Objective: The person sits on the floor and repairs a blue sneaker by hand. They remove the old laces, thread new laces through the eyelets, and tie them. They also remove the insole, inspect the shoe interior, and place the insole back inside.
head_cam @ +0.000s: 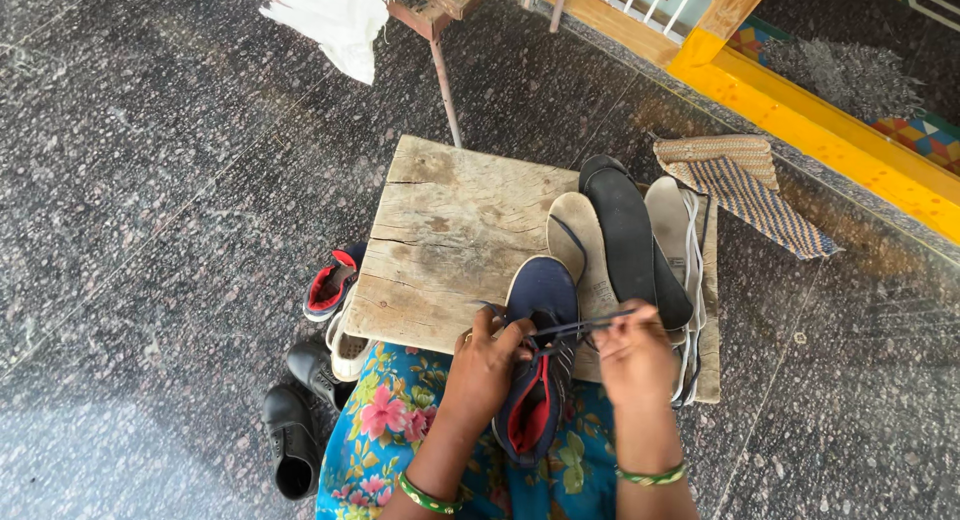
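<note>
Both hands were down on the navy shoe [540,300], and what a well-worn thing it looked: dark blue upper, rounded toe pointing away from the person, a bright red lining showing in its open mouth just below the fingers. It lay between the two hands, toe on the near edge of the wooden worktop [450,230] and heel over the floral-print lap [385,420]. The left hand [485,365] was curled in tight at the shoe's lacing, its fingers [500,330] pressed against the upper and pinched on one end of the dark lace [580,326]. The right hand [632,352] sat just beside the shoe, its fingers [625,320] closed narrow on the other end, and the lace ran taut from one set of fingers to the other, straight across the shoe's throat. Just beyond the right fingers lay a fan of insoles on the worktop: a tan insole [580,235], a black insole [625,230] overlapping it, and pale insoles [672,220] farther out. Well beyond those, a woven mat [750,185] lay on the speckled stone floor [150,180]. Away to the left of the left fingers, down off the worktop's edge, sat a red-lined shoe [333,285], a white shoe [347,352] and a pair of black shoes [300,410].
</note>
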